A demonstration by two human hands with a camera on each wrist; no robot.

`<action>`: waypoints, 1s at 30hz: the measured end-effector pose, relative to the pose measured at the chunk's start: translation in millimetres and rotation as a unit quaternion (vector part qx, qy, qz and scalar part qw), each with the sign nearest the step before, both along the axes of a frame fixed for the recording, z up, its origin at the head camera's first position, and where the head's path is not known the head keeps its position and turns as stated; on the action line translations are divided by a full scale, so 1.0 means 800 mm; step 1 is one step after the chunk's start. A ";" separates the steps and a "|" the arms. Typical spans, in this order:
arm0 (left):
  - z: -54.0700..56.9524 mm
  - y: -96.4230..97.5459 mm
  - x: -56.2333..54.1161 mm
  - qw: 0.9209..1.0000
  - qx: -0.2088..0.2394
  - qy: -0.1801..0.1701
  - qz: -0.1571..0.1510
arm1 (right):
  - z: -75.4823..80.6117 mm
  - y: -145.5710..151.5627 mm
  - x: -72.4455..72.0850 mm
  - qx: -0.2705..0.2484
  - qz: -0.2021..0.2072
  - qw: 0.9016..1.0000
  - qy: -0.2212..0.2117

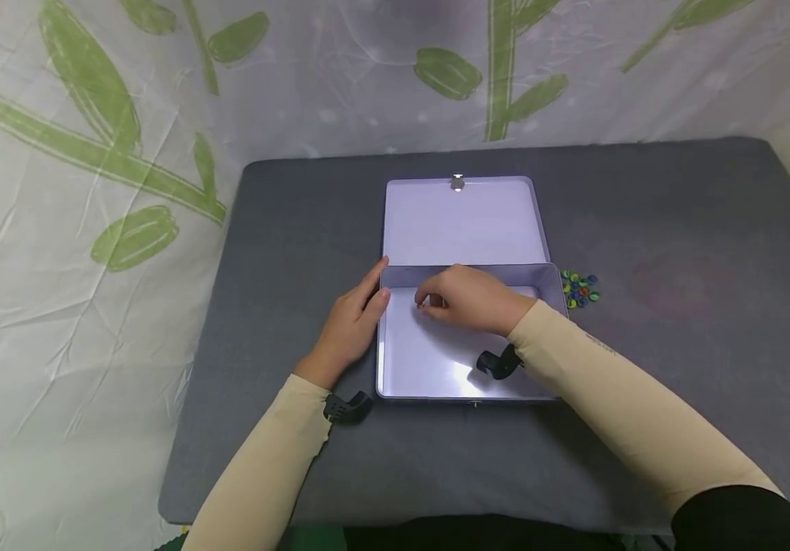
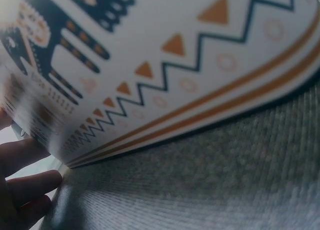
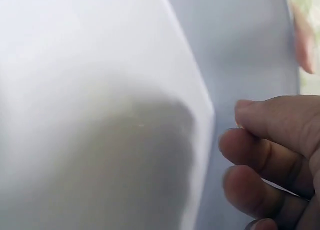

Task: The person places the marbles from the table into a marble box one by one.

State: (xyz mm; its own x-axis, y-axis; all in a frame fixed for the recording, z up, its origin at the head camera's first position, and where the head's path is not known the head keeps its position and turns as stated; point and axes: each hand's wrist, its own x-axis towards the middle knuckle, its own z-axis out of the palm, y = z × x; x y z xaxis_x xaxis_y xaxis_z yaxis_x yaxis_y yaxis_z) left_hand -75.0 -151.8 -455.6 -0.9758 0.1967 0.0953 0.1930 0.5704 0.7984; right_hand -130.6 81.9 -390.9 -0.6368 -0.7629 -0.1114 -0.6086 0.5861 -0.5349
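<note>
Lilac box (image 1: 422,367) lies open on the bench (image 1: 292,275), likely light, stiff metal, best held by its walls. Straight-fingered left grip (image 1: 345,327) touches its left side; nearly pinched right grip (image 1: 475,298) is above its floor, contents unclear. Slippery-looking marbles (image 1: 582,291) lie right of the box.

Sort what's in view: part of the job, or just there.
In the job:
- Open box
- Left hand, touching its side
- Right hand, inside it
- Marbles, probably: clustered right beside it

Just there:
- Grey table
- Leaf-print backdrop
</note>
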 end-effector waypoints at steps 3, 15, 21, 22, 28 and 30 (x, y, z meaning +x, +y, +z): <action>0.000 -0.002 0.000 1.000 0.004 0.002 0.002 | -0.008 -0.004 -0.001 0.004 0.014 1.000 -0.001; -0.001 -0.005 0.000 1.000 0.004 0.008 0.004 | -0.021 -0.011 -0.001 0.017 0.033 0.999 -0.027; -0.001 -0.001 -0.001 1.000 0.005 0.011 0.000 | -0.027 -0.006 -0.002 0.023 0.034 0.999 -0.025; -0.001 0.000 -0.001 1.000 0.005 0.011 -0.001 | -0.027 -0.005 -0.002 0.023 0.033 0.999 -0.025; -0.003 0.002 -0.002 1.000 0.004 0.012 -0.002 | -0.027 -0.002 -0.001 0.019 0.034 0.999 -0.026; -0.004 0.001 -0.002 1.000 0.004 0.011 -0.002 | -0.025 0.000 -0.002 0.018 0.030 0.999 -0.029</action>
